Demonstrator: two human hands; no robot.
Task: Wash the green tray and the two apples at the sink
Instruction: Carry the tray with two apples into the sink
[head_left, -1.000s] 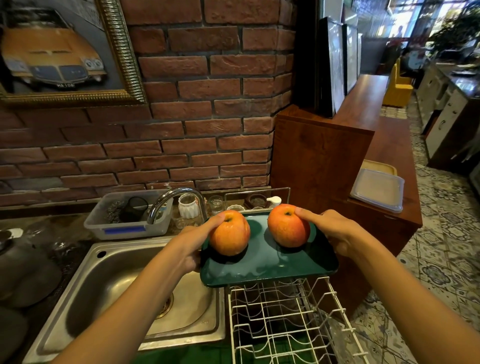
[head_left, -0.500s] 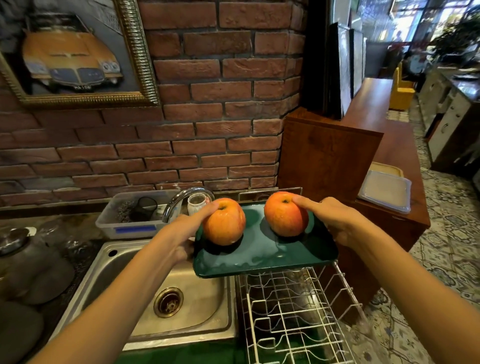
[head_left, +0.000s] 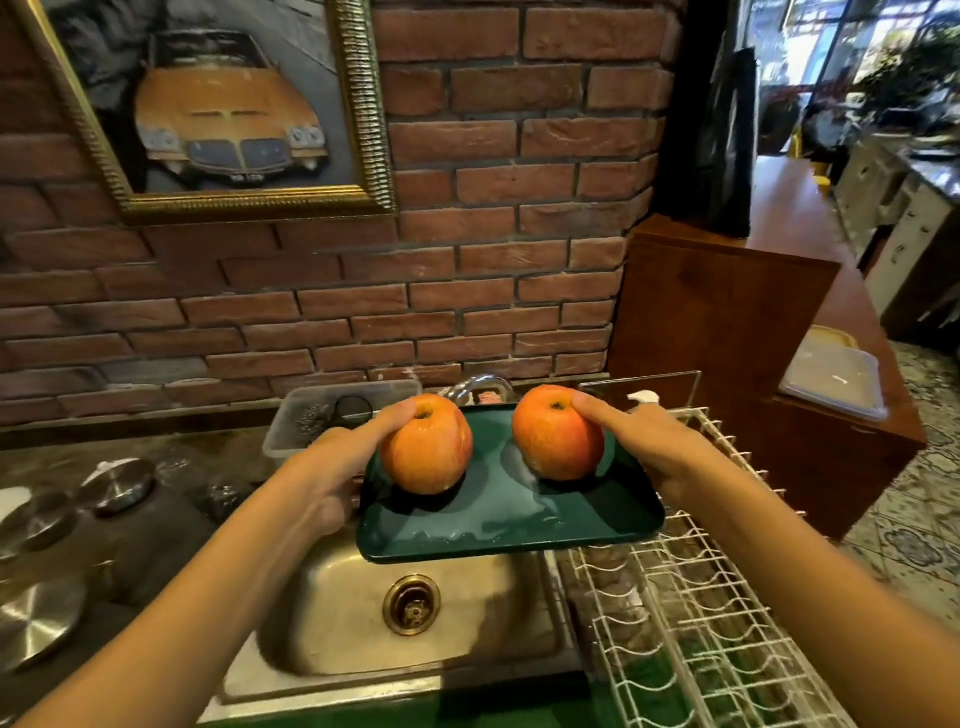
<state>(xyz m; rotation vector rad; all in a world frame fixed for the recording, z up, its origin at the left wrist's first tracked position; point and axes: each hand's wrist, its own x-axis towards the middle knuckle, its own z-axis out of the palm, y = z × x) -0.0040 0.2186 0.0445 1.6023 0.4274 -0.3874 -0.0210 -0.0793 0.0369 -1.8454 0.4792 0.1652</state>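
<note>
— so, which step is it now, do you think?

— both hands carry the green tray (head_left: 511, 512) in the air, above the far right part of the sink (head_left: 415, 613) and partly over the white wire rack (head_left: 701, 613). the two apples stand on the tray, well apart, one to each side.

— how do the hands hold it?

— the left hand (head_left: 332, 467) grips the left edge of the tray, fingers curled under it, and the thumb presses the top of the left apple (head_left: 427, 451) near the stem. the right hand (head_left: 649, 447) does the same at the right edge, its thumb on the right apple (head_left: 558, 434). the thumbs keep the fruit from rolling.

— is the washing already done?

— i cannot say for sure. the tray shines as if wet, and the apples look glossy too, so i judge that the rinse is going on or near its end. the tap (head_left: 480, 384) is just behind the tray, mostly hidden, and i see no water running.

— and what does the next move ask for?

— the tray must stay level, because round apples on a wet surface slide easily. if more rinse is needed, it goes back under the tap; if not, the rack on the right is the near place to put it down.
</note>
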